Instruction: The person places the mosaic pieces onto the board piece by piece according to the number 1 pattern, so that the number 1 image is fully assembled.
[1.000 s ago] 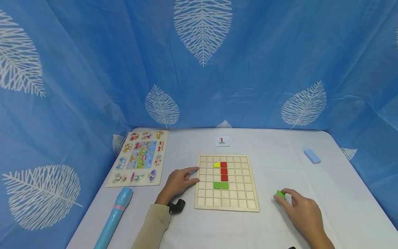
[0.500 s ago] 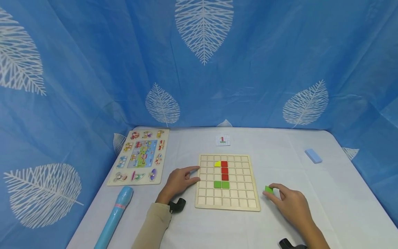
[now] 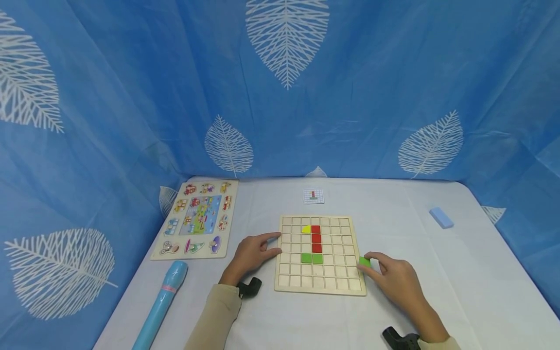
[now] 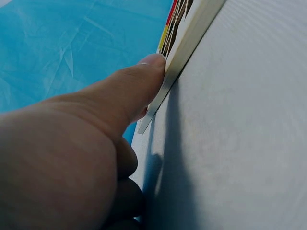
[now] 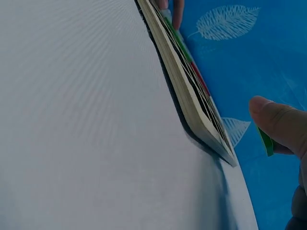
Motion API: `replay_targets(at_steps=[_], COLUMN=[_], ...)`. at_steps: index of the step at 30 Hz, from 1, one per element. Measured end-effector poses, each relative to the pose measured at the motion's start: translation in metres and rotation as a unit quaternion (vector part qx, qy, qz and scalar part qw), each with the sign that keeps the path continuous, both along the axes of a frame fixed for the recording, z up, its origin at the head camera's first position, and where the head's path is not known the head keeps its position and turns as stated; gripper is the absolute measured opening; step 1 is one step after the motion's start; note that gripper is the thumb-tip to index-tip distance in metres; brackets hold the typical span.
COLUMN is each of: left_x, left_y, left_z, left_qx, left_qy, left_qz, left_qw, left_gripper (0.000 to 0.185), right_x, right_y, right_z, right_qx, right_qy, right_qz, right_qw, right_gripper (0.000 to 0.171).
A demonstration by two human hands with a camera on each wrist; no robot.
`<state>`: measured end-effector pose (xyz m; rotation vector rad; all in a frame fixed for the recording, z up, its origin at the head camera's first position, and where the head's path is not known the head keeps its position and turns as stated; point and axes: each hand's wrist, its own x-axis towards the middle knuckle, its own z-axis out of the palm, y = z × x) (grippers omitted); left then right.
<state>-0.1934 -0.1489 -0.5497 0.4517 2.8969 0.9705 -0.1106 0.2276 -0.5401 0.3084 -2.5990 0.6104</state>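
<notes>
A wooden grid board (image 3: 306,283) lies flat on the white table. Set in its squares are a column of red tiles (image 3: 316,238), a yellow piece (image 3: 306,229) to the left of the top one, and two green tiles (image 3: 312,258) below. My left hand (image 3: 249,255) touches the board's left edge with thumb and index finger spread apart; the left wrist view shows the thumb (image 4: 129,86) straight against that edge. At the board's right edge, my right hand (image 3: 399,282) pinches a loose green square tile (image 3: 364,262), seen edge-on in the right wrist view.
Behind the board lies a small pattern card (image 3: 313,196). A picture peg puzzle (image 3: 232,214) and a light-blue tube with a rounded end (image 3: 162,304) are at the left. A blue block (image 3: 441,218) sits at the far right. Blue leaf-print cloth surrounds the table.
My right hand has moved left with the green tile, from the table on the right to the board's right edge. My left hand has stayed at the board's left edge.
</notes>
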Motion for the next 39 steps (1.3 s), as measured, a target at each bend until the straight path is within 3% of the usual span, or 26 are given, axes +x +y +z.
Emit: replay_targets(at_steps=[9, 21, 39], left_x=[0.000, -0.001, 0.000], left_y=[-0.001, -0.001, -0.001], left_z=[-0.001, -0.001, 0.000], left_qx=[0.008, 0.008, 0.009], left_qy=[0.007, 0.012, 0.014], left_qz=[-0.004, -0.006, -0.003], left_qw=[0.9999, 0.9999, 0.9999], left_gripper=[0.049, 0.049, 0.048], right_x=[-0.014, -0.024, -0.038], right_y=[-0.014, -0.040, -0.061], right_z=[0.002, -0.002, -0.007], right_qx=[0.009, -0.015, -0.020], right_qy=[-0.014, -0.074, -0.095], right_qz=[0.038, 0.088, 0.113], right_qw=[0.999, 0.993, 0.989], right_gripper=[0.036, 0.034, 0.031])
